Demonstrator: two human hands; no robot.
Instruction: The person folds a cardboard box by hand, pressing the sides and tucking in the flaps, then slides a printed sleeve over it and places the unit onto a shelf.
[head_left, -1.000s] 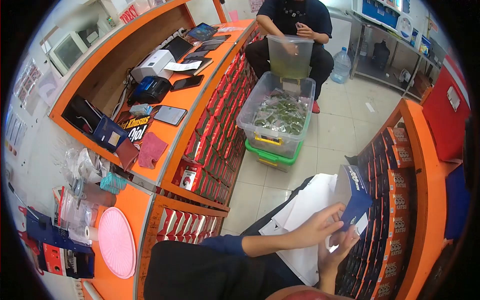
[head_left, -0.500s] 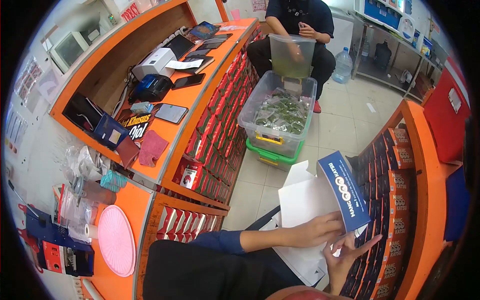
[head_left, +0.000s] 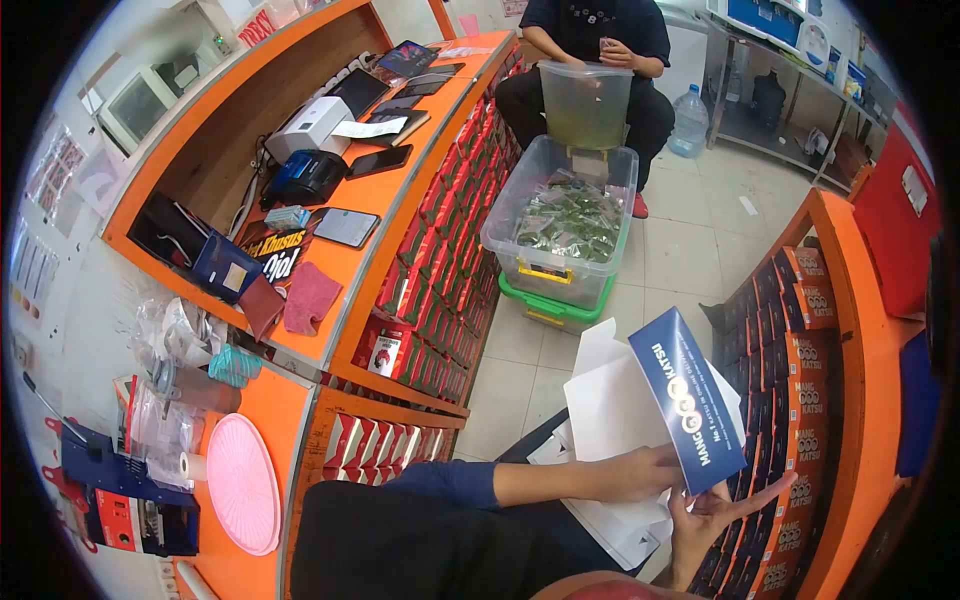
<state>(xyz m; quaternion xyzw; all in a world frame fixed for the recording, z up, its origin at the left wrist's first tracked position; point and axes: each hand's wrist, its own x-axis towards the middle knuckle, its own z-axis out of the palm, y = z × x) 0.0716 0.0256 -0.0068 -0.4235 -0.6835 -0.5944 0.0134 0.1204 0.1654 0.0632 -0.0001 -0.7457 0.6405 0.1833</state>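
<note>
Both hands are on the blue box (head_left: 688,398) now, held up in front of the person over a stack of white sheets (head_left: 615,420), just left of the orange shelf (head_left: 850,330) packed with dark boxes. The left hand (head_left: 640,472) is closed on the box's lower edge, thumb and fingers pinched against the card. The right hand (head_left: 715,515) sits under the bottom corner, palm up, fingers spread open and touching the underside. The box tilts, its long printed face turned up toward the camera, white lettering running along it. Across the tiled floor another person sits with a clear tub (head_left: 585,103) held at the knees, one hand inside it; in front of them stands a clear bin (head_left: 560,225) full of green packets, stacked on a green-lidded one. To the left, the orange desk (head_left: 400,195) carries a phone (head_left: 345,227) near its front edge, a white printer (head_left: 312,125) further back, and a pink cloth (head_left: 308,297) at the near corner. A pink lid (head_left: 243,482) lies on the lower desk section.
</note>
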